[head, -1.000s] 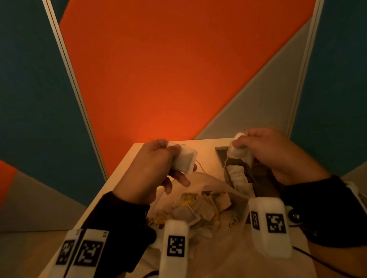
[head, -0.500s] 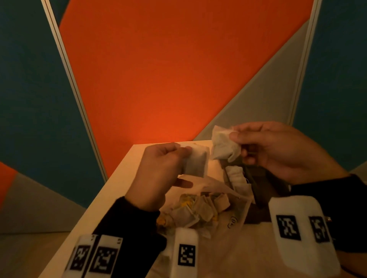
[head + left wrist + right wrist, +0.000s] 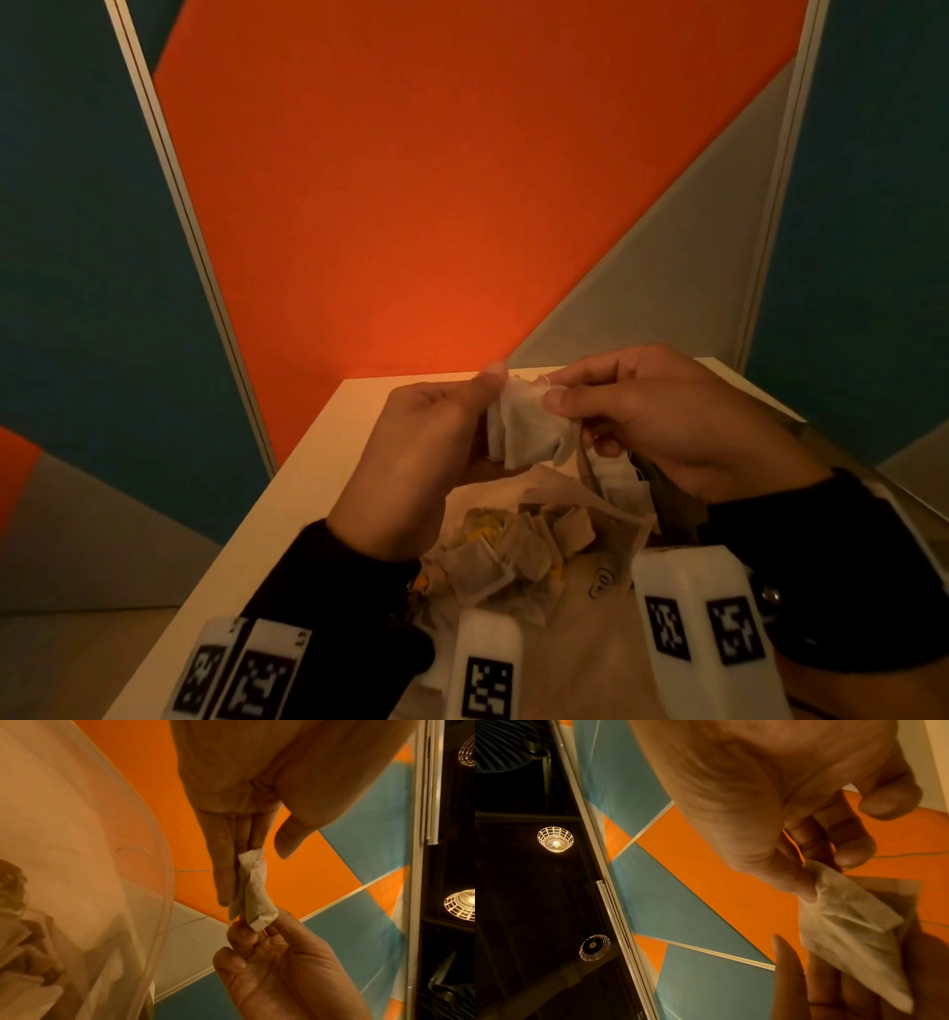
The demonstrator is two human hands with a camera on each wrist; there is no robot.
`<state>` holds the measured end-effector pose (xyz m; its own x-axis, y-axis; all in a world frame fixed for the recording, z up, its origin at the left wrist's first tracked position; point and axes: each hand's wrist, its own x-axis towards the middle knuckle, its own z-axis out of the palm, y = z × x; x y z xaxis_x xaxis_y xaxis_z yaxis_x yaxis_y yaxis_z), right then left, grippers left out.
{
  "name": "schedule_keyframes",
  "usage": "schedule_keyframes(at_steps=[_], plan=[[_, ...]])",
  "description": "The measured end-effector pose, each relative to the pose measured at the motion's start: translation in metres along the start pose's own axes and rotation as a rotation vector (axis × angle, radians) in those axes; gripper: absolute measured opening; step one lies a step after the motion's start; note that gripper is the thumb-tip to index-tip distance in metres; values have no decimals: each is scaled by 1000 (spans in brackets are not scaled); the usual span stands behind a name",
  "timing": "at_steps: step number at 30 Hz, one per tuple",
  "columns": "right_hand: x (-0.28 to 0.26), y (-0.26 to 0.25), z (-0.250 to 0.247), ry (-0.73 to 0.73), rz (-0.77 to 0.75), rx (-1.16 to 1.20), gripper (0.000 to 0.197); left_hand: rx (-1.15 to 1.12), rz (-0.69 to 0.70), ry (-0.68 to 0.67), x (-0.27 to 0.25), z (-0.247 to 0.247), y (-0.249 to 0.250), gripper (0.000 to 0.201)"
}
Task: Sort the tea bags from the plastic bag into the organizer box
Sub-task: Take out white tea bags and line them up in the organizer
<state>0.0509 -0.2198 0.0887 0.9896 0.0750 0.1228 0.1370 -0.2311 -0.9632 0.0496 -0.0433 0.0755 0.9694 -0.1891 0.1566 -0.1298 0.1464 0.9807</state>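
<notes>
— Where are the tea bags (image 3: 526, 429)?
— Up between both hands, above the bench (image 3: 328, 447). The left hand (image 3: 426, 452) holds them with straight fingers and thumb; the right hand (image 3: 662, 411) pinches their top corner.
— Room around them?
— Open air toward the wall; the bench's far edge lies just behind (the left edge well apart). Below, the plastic bag (image 3: 580, 555) gapes, the box (image 3: 667, 493) beside it.
</notes>
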Motion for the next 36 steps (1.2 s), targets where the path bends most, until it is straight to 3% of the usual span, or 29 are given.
schedule_keyframes(at_steps=[5,10,17,20,26,28,32,34,36], plan=[[-1,-1,1,-21,1,0,16,124,93,14,-1,2,-5,12],[0,-2,3,-3,4,12,31,165,70,-19,-3,6,-3,16],[0,-2,-4,68,1,44,17,204,-4,-103,-6,3,3,18],[1,-1,-5,41,20,122,32,224,-24,-151,-9,3,6,12],[7,3,-12,72,61,287,12,273,2,-220,-12,0,9,14],[10,7,-13,136,100,136,15,267,2,-229,-13,-1,11,14],[15,18,-14,191,142,-379,18,275,2,-210,-12,-5,14,13],[10,13,-16,170,77,-336,15,313,10,-201,-10,-6,13,13],[0,3,-19,30,-34,-200,26,340,2,-223,-9,-7,11,12]])
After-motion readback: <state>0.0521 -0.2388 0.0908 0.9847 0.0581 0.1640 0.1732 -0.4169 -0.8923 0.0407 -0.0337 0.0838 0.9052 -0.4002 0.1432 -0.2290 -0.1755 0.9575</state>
